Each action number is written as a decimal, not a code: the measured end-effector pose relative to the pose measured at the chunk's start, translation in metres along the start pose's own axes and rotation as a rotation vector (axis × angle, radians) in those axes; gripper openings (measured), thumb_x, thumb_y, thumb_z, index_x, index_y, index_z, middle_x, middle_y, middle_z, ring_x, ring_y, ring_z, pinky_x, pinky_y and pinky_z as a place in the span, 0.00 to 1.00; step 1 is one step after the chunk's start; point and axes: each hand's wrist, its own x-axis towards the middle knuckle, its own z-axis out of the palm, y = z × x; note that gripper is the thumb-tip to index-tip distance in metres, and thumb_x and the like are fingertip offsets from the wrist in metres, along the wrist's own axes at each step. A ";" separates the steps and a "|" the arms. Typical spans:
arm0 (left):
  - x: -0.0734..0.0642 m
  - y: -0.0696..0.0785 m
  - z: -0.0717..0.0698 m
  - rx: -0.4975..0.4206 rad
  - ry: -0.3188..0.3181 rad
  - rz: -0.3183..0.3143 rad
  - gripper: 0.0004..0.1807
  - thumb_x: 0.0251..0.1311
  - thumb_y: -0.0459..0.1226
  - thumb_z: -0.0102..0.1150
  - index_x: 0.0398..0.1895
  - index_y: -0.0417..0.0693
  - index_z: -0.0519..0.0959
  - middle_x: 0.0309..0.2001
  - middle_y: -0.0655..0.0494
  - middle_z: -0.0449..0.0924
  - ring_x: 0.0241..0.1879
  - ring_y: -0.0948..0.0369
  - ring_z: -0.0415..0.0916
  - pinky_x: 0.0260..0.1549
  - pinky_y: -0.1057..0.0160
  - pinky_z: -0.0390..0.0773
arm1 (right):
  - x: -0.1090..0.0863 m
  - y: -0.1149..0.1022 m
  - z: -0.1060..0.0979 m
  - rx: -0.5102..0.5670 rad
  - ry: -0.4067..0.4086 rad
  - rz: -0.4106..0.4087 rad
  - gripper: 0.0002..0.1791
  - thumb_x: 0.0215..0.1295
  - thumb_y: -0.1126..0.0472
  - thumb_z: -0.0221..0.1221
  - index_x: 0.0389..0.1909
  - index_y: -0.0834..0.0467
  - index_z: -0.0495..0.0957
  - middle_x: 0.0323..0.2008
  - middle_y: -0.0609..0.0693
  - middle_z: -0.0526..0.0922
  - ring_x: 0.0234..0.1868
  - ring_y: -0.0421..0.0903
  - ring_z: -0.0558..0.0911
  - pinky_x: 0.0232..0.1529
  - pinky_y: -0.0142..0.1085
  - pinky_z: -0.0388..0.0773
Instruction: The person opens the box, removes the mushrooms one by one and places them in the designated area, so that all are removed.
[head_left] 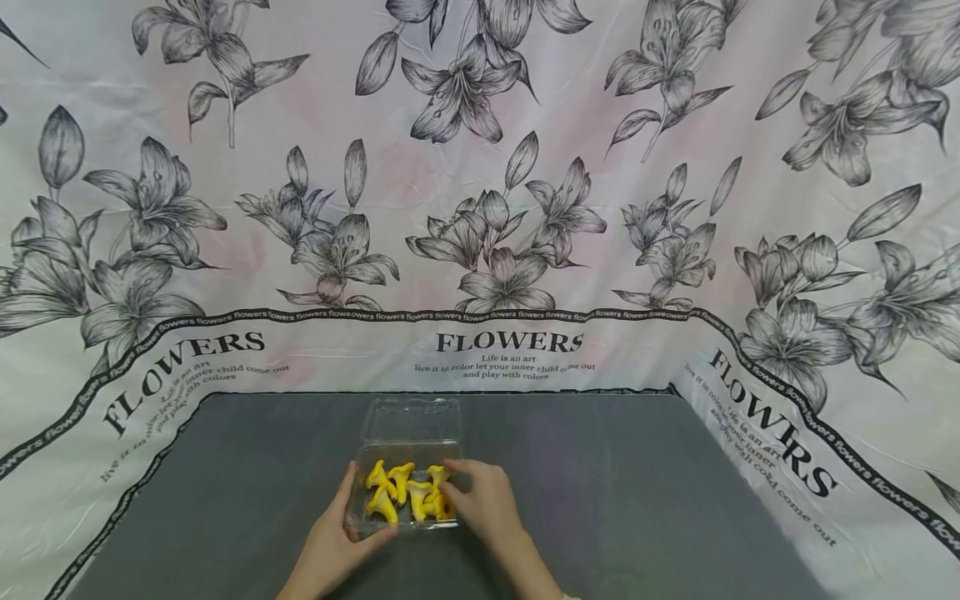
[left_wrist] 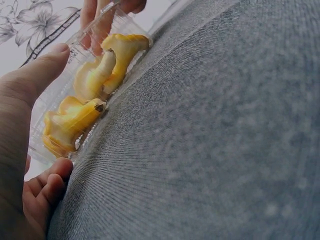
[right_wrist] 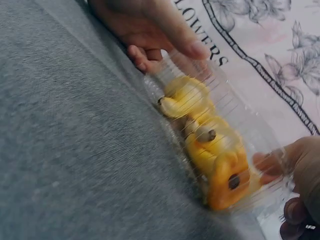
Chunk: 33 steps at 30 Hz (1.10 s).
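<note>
A clear plastic clamshell box (head_left: 356, 467) stands on the grey cloth with its lid (head_left: 412, 419) raised at the back. Several yellow chanterelle mushrooms (head_left: 383, 505) lie inside, some with dark stem ends. My left hand (head_left: 333, 533) grips the box's left side, its thumb along the near edge and its fingers round the wall. Over the right rim reaches my right hand (head_left: 483, 504), thumb and index finger pinching a chanterelle mushroom (head_left: 437, 477) at the right of the box. An orange-tinted mushroom (right_wrist: 227, 182) shows beside those fingers in the right wrist view.
Grey cloth (head_left: 615, 500) covers the table around the box. A white curtain (head_left: 510, 346) printed with flowers and lettering rises along the back and both sides.
</note>
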 end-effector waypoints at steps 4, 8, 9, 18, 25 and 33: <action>-0.001 -0.001 -0.001 -0.002 -0.001 0.003 0.71 0.53 0.58 0.81 0.89 0.57 0.39 0.17 0.59 0.64 0.17 0.62 0.60 0.20 0.63 0.66 | 0.004 -0.007 -0.003 -0.093 -0.049 0.046 0.15 0.59 0.63 0.77 0.48 0.56 0.92 0.42 0.46 0.93 0.40 0.47 0.91 0.31 0.40 0.83; 0.000 0.000 -0.002 -0.001 0.001 0.016 0.71 0.53 0.57 0.81 0.89 0.57 0.39 0.17 0.59 0.62 0.17 0.63 0.58 0.20 0.64 0.66 | 0.007 -0.012 -0.003 -0.139 -0.041 0.043 0.18 0.57 0.64 0.78 0.50 0.57 0.92 0.44 0.49 0.93 0.40 0.49 0.91 0.30 0.41 0.84; 0.001 0.000 -0.002 0.000 0.001 0.017 0.71 0.53 0.57 0.81 0.89 0.57 0.39 0.17 0.60 0.62 0.17 0.63 0.58 0.20 0.64 0.65 | 0.007 -0.012 -0.003 -0.143 -0.036 0.040 0.19 0.57 0.64 0.78 0.51 0.57 0.91 0.44 0.50 0.93 0.40 0.50 0.91 0.31 0.42 0.85; 0.000 -0.001 -0.001 0.009 0.013 0.018 0.71 0.53 0.58 0.81 0.89 0.56 0.40 0.16 0.59 0.64 0.17 0.63 0.60 0.20 0.64 0.66 | 0.010 -0.013 0.002 -0.088 -0.040 0.089 0.19 0.60 0.64 0.77 0.54 0.59 0.90 0.46 0.52 0.92 0.37 0.48 0.90 0.20 0.31 0.72; 0.000 0.001 0.001 -0.016 -0.006 0.012 0.70 0.53 0.57 0.80 0.89 0.58 0.40 0.15 0.60 0.61 0.16 0.64 0.58 0.19 0.64 0.65 | 0.014 -0.020 -0.002 -0.062 -0.056 0.147 0.12 0.62 0.68 0.74 0.47 0.59 0.93 0.40 0.54 0.93 0.16 0.36 0.62 0.14 0.28 0.57; 0.001 0.001 0.001 -0.021 -0.013 -0.001 0.70 0.53 0.57 0.81 0.89 0.60 0.40 0.17 0.60 0.60 0.17 0.64 0.55 0.20 0.64 0.64 | 0.014 -0.029 -0.004 -0.183 -0.069 0.141 0.07 0.59 0.68 0.76 0.38 0.56 0.94 0.36 0.52 0.93 0.31 0.48 0.89 0.21 0.33 0.75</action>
